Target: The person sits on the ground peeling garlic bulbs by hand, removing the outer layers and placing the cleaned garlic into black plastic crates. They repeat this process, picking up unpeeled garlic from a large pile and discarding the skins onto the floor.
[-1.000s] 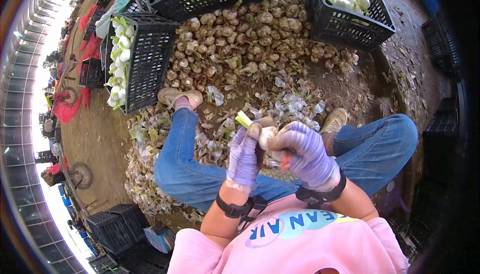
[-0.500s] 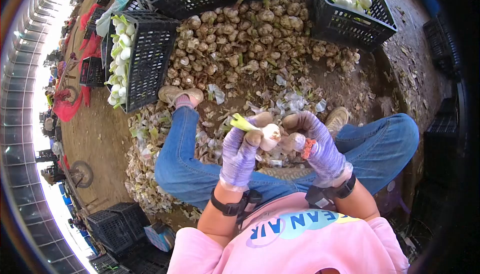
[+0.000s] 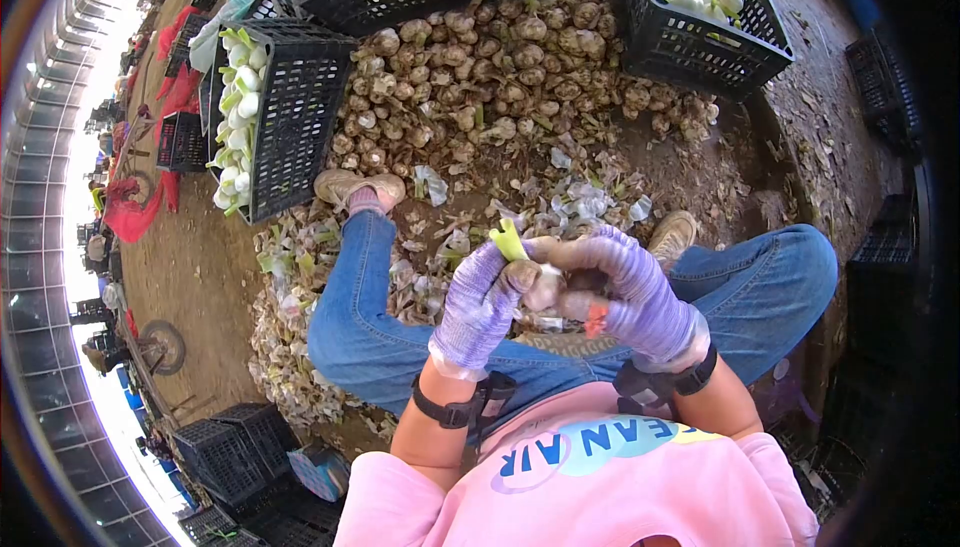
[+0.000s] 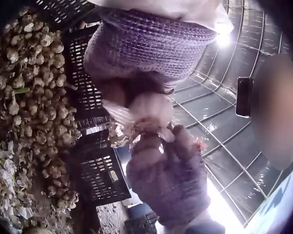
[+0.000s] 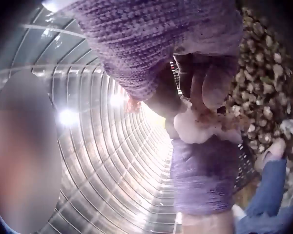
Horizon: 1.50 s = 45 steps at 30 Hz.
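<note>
"Which step is that, over there?"

"Stripping the outer skin, I'd judge. The garlic bulb [image 3: 544,290] is held up on the person's side of the heap of garlic [image 3: 490,77]. Much of it shows white, but brown bits [image 4: 149,125] cling at the root end."

"And the fingers?"

"The left hand [image 3: 470,312] grasps the bulb near its green stalk [image 3: 508,239], thumb laid across it. The right hand [image 3: 645,292] is curled about the root end, touching; whether a flake of skin is pinched there, I can't tell."

"What does the next move call for?"

"A steady grasp from the left, I'd say, and a short pull from the right, gentle enough not to bruise it. Loose skins [image 3: 590,205] lie on the near side of the heap."

"Is it fit for a crate?"

"Not to my eye. The left crate [image 3: 295,137], beside the heap's left edge, and the right crate [image 3: 700,55], at its right, hold cleaner ones."
</note>
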Motion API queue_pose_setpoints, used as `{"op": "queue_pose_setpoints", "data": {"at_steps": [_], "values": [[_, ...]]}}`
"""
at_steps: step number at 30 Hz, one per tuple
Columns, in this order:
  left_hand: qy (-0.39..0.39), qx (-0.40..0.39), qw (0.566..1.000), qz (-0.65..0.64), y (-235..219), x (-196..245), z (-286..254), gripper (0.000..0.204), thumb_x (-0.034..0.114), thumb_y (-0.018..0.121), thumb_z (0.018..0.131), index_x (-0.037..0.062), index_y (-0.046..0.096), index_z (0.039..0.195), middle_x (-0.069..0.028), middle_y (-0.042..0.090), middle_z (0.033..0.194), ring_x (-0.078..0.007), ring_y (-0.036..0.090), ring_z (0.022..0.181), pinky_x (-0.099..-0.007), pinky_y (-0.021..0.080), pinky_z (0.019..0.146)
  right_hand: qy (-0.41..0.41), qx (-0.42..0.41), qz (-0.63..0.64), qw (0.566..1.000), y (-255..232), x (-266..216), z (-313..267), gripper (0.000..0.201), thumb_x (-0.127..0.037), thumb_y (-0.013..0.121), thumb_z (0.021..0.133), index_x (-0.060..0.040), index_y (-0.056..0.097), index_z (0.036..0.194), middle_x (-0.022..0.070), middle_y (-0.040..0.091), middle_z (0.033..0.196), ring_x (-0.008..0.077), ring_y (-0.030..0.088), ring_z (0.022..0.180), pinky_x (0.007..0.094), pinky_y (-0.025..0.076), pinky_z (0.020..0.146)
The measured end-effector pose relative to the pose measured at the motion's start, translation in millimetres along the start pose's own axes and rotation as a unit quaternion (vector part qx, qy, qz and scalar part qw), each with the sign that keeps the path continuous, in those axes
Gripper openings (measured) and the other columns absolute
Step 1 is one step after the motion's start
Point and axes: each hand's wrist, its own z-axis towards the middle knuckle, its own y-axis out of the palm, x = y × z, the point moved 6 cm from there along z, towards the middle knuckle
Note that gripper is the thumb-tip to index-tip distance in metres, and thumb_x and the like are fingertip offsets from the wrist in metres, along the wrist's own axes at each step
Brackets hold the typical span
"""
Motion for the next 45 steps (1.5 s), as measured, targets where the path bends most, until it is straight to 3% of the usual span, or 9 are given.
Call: {"op": "queue_pose_setpoints", "data": {"at_steps": [2,11,16,25,34,36,39,42,45], "values": [[-0.031,-0.011,0.999,0.024,2.6,-2.6,-0.6,0.047,0.037,0.061,0.085,-0.0039,0.058,0.107,-0.0078,0.063,0.093,-0.0140,0.060,0.084,-0.0263,0.047,0.076,-0.119,-0.078,-0.452,0.880,5.4,-18.3,2.6,0.022,-0.005,0.066,0.074,-0.0033,0.060,0.095,0.0124,0.059,0.095,0.0237,0.059,0.086,0.0322,0.048,0.075],[-0.044,0.109,0.953,-0.279,-27.4,-28.5,10.5,0.046,0.039,0.053,0.089,-0.0038,0.056,0.107,-0.0100,0.063,0.092,-0.0168,0.061,0.082,-0.0290,0.053,0.070,-0.051,-0.121,-0.364,0.922,10.5,7.9,-8.0,0.015,-0.006,0.062,0.079,-0.0026,0.061,0.094,0.0123,0.060,0.079,0.0241,0.060,0.074,0.0331,0.048,0.067],[0.016,0.127,0.964,-0.234,-14.7,-14.1,14.0,0.048,0.039,0.055,0.088,-0.0039,0.055,0.109,-0.0093,0.062,0.093,-0.0159,0.061,0.079,-0.0274,0.052,0.068,0.015,0.080,-0.212,0.974,-11.6,10.0,-5.8,0.047,-0.018,0.068,0.079,-0.0010,0.051,0.119,0.0038,0.055,0.080,0.0090,0.051,0.073,0.0253,0.045,0.066],[-0.004,0.087,0.993,-0.083,-1.7,-16.4,18.0,0.041,0.035,0.056,0.088,-0.0028,0.058,0.104,-0.0066,0.063,0.089,-0.0121,0.061,0.078,-0.0229,0.049,0.069,0.232,-0.041,-0.316,0.919,-10.5,19.6,12.8,0.028,-0.023,0.060,0.087,-0.0034,0.062,0.107,0.0057,0.065,0.079,0.0078,0.057,0.069,0.0261,0.047,0.064],[-0.048,0.118,0.983,-0.132,-32.2,-49.4,66.9,0.046,0.043,0.056,0.086,0.0004,0.057,0.102,-0.0108,0.064,0.085,-0.0179,0.063,0.071,-0.0240,0.052,0.059,0.009,-0.128,-0.366,0.922,-9.0,24.5,18.1,0.023,-0.024,0.057,0.086,-0.0022,0.062,0.087,0.0124,0.059,0.066,0.0201,0.061,0.062,0.0309,0.045,0.057],[-0.064,0.181,0.961,-0.197,-56.2,-21.1,108.5,0.042,0.040,0.059,0.083,0.0030,0.058,0.102,-0.0118,0.064,0.086,-0.0182,0.064,0.074,-0.0249,0.056,0.060,0.052,-0.095,-0.303,0.947,-14.4,26.4,21.2,0.024,-0.024,0.056,0.086,-0.0011,0.061,0.085,0.0122,0.057,0.065,0.0203,0.060,0.061,0.0315,0.046,0.057],[0.169,-0.036,0.902,-0.397,-53.0,110.8,148.9,0.046,0.031,0.065,0.080,-0.0008,0.052,0.111,-0.0184,0.060,0.106,-0.0257,0.063,0.094,-0.0333,0.058,0.076,0.080,-0.069,-0.306,0.946,-29.1,36.1,26.5,0.024,-0.023,0.058,0.085,0.0005,0.062,0.089,0.0114,0.061,0.070,0.0152,0.060,0.066,0.0298,0.047,0.060],[0.258,0.056,0.932,-0.248,-79.3,125.5,170.2,0.046,0.032,0.062,0.082,-0.0006,0.051,0.114,-0.0177,0.058,0.112,-0.0250,0.060,0.099,-0.0347,0.056,0.080,0.155,-0.019,-0.180,0.971,-50.1,55.9,25.9,0.024,-0.020,0.062,0.083,0.0018,0.062,0.092,0.0089,0.064,0.075,0.0110,0.059,0.071,0.0285,0.047,0.063],[0.091,0.225,0.970,-0.021,-122.6,35.1,206.0,0.045,0.024,0.067,0.080,0.0003,0.051,0.115,-0.0171,0.056,0.116,-0.0231,0.061,0.092,-0.0317,0.055,0.076,0.183,0.078,-0.249,0.948,-76.8,62.3,26.6,0.021,-0.018,0.061,0.083,0.0021,0.061,0.090,0.0066,0.063,0.075,0.0101,0.057,0.070,0.0267,0.047,0.063]]}}
